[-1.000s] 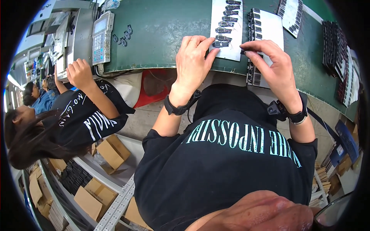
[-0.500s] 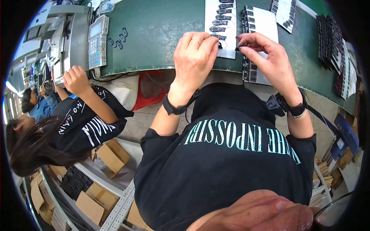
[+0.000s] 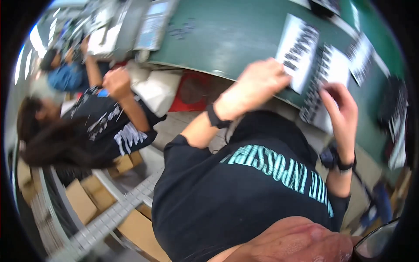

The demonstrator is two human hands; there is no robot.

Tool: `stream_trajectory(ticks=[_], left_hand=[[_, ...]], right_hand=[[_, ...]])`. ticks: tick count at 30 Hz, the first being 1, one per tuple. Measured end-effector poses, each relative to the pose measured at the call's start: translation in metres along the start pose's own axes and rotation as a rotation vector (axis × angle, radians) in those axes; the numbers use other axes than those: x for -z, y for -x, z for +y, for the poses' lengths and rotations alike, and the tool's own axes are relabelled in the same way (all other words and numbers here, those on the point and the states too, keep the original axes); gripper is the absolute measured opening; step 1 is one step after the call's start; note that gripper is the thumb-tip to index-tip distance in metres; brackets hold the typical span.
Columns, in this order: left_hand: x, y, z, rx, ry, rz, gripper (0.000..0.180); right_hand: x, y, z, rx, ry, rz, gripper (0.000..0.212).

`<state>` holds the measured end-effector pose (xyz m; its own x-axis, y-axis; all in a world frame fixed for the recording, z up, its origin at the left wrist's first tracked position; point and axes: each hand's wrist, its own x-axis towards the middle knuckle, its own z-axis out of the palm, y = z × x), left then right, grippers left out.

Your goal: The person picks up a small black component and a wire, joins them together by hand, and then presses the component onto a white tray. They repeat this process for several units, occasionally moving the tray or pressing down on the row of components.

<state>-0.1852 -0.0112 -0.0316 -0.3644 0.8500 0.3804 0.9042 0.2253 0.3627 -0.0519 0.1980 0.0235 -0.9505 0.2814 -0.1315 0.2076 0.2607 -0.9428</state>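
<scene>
My left hand (image 3: 260,83) is at the lower left edge of a white board (image 3: 299,84), its fingers bent and pressed together. A row of small dark parts with thin wires (image 3: 303,46) lies on that board. My right hand (image 3: 346,107) hovers over the lower part of a second white board (image 3: 339,63), thumb and forefinger drawn together in a pinch. Along this board's left edge runs another row of dark parts (image 3: 315,87). Blur hides what either hand holds, if anything.
A co-worker (image 3: 87,126) sits at the left with one hand raised. On the green table (image 3: 227,35) stand a grey keypad device (image 3: 152,26) and a few loose dark parts (image 3: 182,29). Further right are another white board (image 3: 361,61) and dark stacked strips (image 3: 392,102). Cardboard boxes (image 3: 142,233) sit behind.
The whole view has swung, so the table and boards sit further right and tilted. My hands have moved farther apart, the right one drawn away from the first board to the second.
</scene>
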Motion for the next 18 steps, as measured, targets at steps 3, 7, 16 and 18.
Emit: stream_trajectory(ticks=[3,7,16,18], left_hand=[[-0.009,0.005,-0.003,-0.012,0.094,0.022,0.014],[-0.02,0.017,0.008,-0.023,-0.061,0.04,0.012],[-0.025,0.041,0.054,-0.184,-0.144,0.303,0.019],[-0.032,0.044,0.06,-0.226,-0.124,0.309,0.022]], right_hand=[[0.008,0.008,0.014,-0.003,-0.003,0.014,0.013],[0.002,0.02,0.029,0.001,-0.106,-0.047,0.012],[-0.016,0.054,0.057,-0.188,-0.396,-0.146,0.015],[-0.016,0.063,0.061,-0.173,-0.405,-0.129,0.015]])
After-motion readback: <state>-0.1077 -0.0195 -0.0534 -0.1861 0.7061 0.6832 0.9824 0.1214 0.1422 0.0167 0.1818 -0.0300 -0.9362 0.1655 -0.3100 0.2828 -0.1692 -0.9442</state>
